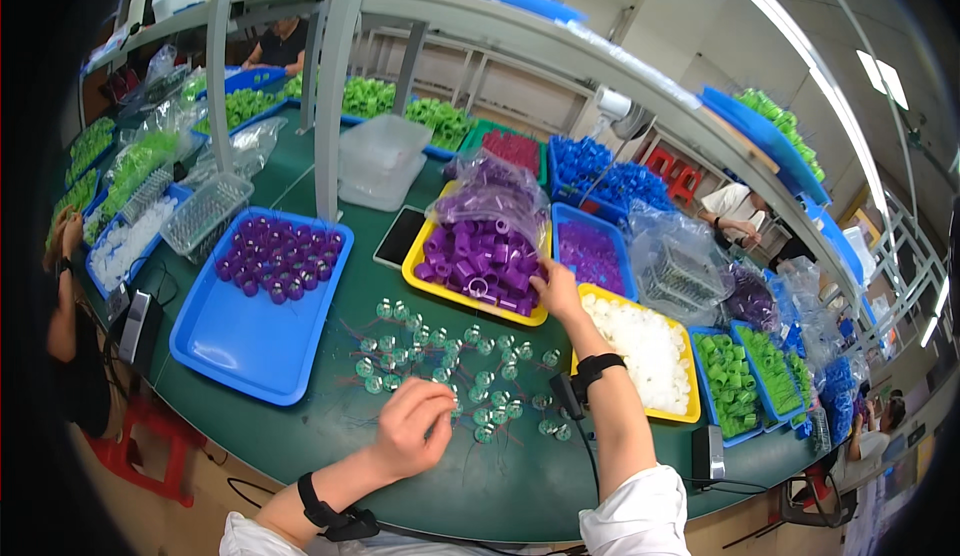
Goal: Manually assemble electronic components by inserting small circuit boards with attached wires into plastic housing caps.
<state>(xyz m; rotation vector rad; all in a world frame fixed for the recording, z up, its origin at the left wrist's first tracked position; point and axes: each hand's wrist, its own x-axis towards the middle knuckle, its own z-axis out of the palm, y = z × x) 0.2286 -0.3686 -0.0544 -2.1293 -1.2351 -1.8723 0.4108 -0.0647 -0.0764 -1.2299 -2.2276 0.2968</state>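
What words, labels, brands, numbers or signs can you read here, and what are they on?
None can be read.
Round green boards: any marks are too small.
Purple parts: no lettering can be made out.
Flat dark-faced device: no readable text.

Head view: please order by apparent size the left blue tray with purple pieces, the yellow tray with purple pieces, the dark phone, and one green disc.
1. Blue tray
2. Yellow tray, partly covered
3. Phone
4. Green disc
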